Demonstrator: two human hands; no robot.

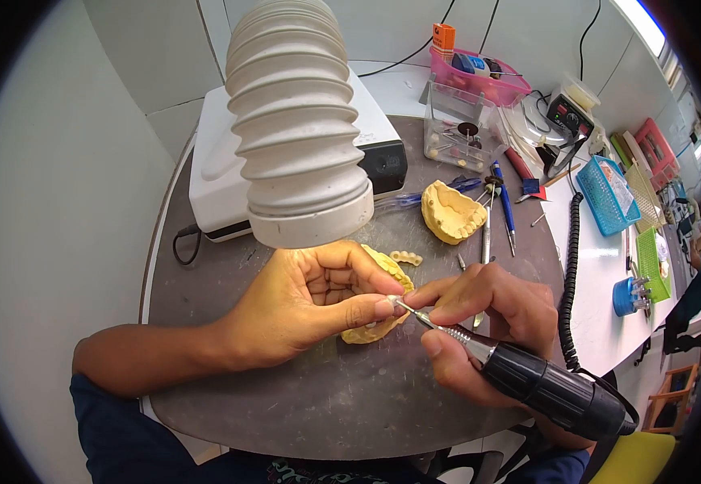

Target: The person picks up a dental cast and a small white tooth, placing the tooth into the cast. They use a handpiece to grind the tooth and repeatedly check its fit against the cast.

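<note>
Between the thumb and forefinger of my left hand is a small whitish tooth-like piece. My right hand grips a black and silver rotary handpiece, and its thin tip meets the small piece or lies very close to it. Beneath my fingers a yellow dental cast lies on the grey table, partly hidden by my left hand. A short row of cream-coloured teeth rests just beyond. Another yellow dental cast sits farther back, to the right.
A ribbed white hose hangs over a white machine. Behind are a clear box of small parts and a pink basket. A blue pen-like tool lies right of the cast. A coiled black cord runs along the right edge.
</note>
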